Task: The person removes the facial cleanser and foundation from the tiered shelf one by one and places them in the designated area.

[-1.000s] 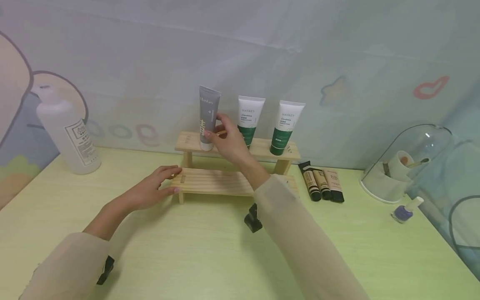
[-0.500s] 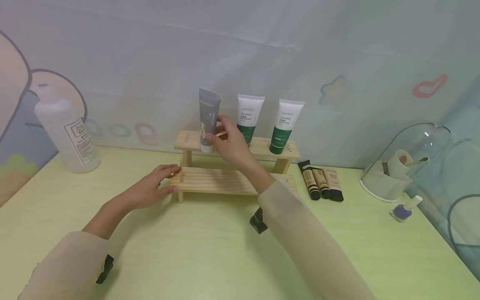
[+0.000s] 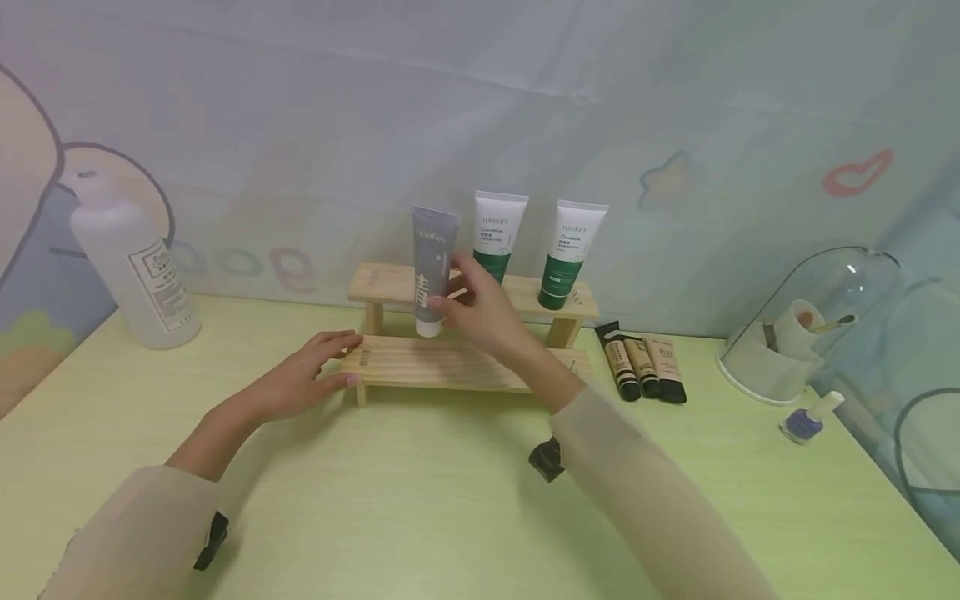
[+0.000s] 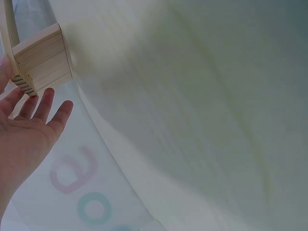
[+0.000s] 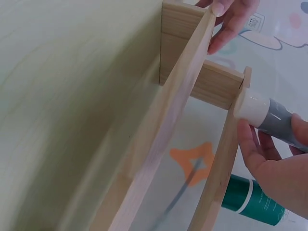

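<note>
fingers of the right hand (image 3: 483, 308) pinched a grey plastic tube (image 3: 432, 262); left hand (image 3: 302, 383), loosely spread, touched a pale-wood two-tier stand's (image 3: 438, 361) nine-o'clock end.

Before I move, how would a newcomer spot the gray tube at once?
Find the two-step wooden stand on the table. Toward its left side, the right hand holds the gray tube, white cap down. Unlike the two white-and-green tubes standing on the upper step, it is gray and hand-held.

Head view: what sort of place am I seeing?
Likely a cosmetics display or dressing table: white-and-green tubes stand on a stepped wooden rack, with what looks like nail polish to the right.
</note>
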